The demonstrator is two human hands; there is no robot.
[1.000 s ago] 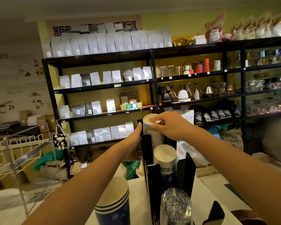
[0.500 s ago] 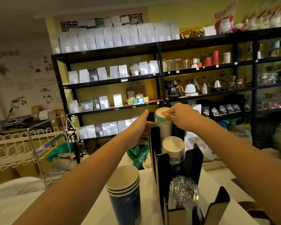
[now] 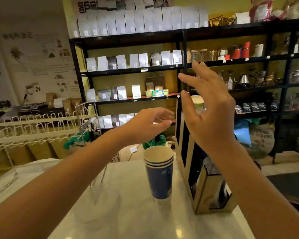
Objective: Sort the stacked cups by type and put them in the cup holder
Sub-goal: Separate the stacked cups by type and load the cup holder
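Standing on the pale marble table (image 3: pixel 131 213), a tall black-and-tan cup holder (image 3: pixel 185 152) is seen with a white-and-green paper cup stack (image 3: pixel 198 103) already in its far slot. Just beside the cup holder, on its left, a stack of dark blue paper cups (image 3: pixel 160 173) with cream insides is not yet put away, so the job is judged partly done. The right hand (image 3: pixel 209 114) is held wide open above the cup holder, holding nothing. The left hand (image 3: pixel 148 125) is loosely curled and empty, left of the cup holder.
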